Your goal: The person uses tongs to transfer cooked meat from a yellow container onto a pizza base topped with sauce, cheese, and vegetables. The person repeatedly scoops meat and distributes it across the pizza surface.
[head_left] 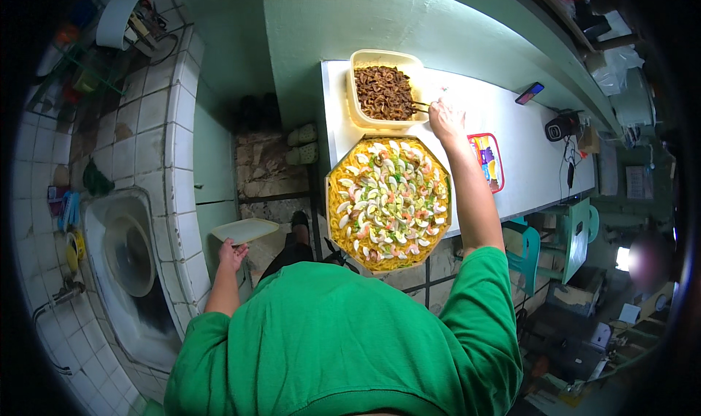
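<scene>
My right hand (447,117) is closed round a thin dark utensil (420,106). It has two narrow prongs, but I cannot tell whether it is a fork or tongs. Its tip reaches the dark brown chopped pieces (381,93) in a cream plastic container (363,57). Nearer to me, an octagonal tray (445,174) is heaped with yellow noodles (343,230), topped with egg slices, shrimp and chopped greens. Low on the left, my left hand (232,254) grips the edge of a pale, flat rectangular lid (244,230), away from the table.
The white table (522,142) runs along a green wall, bearing a red-rimmed colourful package or lid (487,162), a phone (530,93) and a black device (561,128). A tiled counter with a sink (128,248) stands left. Teal chairs (527,259) are at right; clogs (301,144) lie on the floor.
</scene>
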`<state>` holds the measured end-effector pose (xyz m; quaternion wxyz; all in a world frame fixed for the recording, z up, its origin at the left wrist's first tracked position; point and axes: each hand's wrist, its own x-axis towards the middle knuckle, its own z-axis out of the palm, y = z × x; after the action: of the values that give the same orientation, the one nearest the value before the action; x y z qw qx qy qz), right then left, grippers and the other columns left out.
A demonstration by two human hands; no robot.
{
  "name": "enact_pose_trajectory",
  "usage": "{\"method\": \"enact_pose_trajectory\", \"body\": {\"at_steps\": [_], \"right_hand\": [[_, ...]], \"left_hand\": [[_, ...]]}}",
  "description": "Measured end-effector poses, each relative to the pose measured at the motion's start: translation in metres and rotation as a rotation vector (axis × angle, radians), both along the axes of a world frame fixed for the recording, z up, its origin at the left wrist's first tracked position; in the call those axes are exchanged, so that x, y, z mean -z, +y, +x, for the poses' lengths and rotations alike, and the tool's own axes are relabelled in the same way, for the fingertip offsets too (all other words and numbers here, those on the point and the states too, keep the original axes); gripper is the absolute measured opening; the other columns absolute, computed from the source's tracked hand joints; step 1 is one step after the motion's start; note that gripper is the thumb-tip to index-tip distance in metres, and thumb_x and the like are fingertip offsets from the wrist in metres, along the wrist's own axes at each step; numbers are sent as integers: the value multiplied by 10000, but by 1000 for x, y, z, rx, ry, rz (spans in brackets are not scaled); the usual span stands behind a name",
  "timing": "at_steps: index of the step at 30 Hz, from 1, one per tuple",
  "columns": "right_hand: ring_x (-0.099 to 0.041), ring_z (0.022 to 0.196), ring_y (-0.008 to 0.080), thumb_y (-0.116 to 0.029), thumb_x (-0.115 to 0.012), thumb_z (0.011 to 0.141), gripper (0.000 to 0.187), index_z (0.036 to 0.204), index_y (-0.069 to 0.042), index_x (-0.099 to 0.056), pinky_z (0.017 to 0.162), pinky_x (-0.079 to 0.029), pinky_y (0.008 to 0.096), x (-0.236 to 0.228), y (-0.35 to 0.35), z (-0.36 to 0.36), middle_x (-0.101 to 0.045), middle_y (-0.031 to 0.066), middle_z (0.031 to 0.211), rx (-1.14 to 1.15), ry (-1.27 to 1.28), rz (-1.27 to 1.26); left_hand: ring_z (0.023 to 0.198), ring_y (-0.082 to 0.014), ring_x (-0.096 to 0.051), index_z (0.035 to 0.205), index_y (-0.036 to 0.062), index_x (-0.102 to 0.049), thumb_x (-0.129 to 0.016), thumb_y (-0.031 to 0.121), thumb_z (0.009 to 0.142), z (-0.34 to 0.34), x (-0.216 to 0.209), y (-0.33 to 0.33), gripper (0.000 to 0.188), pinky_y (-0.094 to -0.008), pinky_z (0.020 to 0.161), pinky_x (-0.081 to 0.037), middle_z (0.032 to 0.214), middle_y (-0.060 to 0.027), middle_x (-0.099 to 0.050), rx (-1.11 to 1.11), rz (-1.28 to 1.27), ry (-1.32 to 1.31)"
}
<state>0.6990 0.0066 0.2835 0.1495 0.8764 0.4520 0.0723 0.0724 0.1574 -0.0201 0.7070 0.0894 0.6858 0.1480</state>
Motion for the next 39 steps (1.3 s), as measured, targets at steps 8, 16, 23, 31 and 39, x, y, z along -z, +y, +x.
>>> {"method": "enact_pose_trajectory", "body": {"at_steps": [8, 16, 23, 31, 39], "right_hand": [[-654, 867, 350, -272, -468, 920, 286, 970, -69, -663, 785, -487, 481, -12, -31, 23, -685, 157, 920, 163, 102, 260], [-651, 882, 309, -280, -514, 937, 239, 1023, -109, -657, 764, -501, 401, -61, -128, -56, -670, 139, 969, 61, 271, 581], [-620, 776, 325, -132, -591, 886, 167, 1031, -80, -654, 686, -482, 375, -13, -277, -185, -610, 141, 835, 145, 701, 578], [-603, 716, 273, -143, -583, 901, 149, 1007, -72, -661, 628, -461, 332, 15, -361, -233, -601, 99, 817, 338, 679, 731], [-625, 756, 280, -205, -586, 901, 168, 1019, -122, -673, 644, -481, 359, 15, -367, -234, -620, 58, 863, 264, 633, 586]], "left_hand": [[797, -278, -616, 1109, 39, -475, -496, 250, 884, -4, -3, -11, 309, -451, 777, -517, 952, -139, -560, 5, 54, -86], [798, -296, -631, 1151, 31, -446, -511, 249, 881, -27, -10, -31, 353, -440, 745, -543, 968, -159, -548, 25, 118, -82], [803, -292, -634, 1129, 42, -479, -523, 221, 859, -39, -22, -54, 327, -440, 752, -533, 946, -140, -561, -10, 125, -14], [792, -291, -636, 1109, 23, -479, -529, 225, 859, -31, -38, -80, 326, -424, 732, -544, 918, -147, -563, 32, 145, 14], [798, -308, -639, 1124, 6, -457, -530, 219, 857, -25, -42, -84, 349, -434, 733, -551, 930, -173, -564, 46, 117, 44]]}}
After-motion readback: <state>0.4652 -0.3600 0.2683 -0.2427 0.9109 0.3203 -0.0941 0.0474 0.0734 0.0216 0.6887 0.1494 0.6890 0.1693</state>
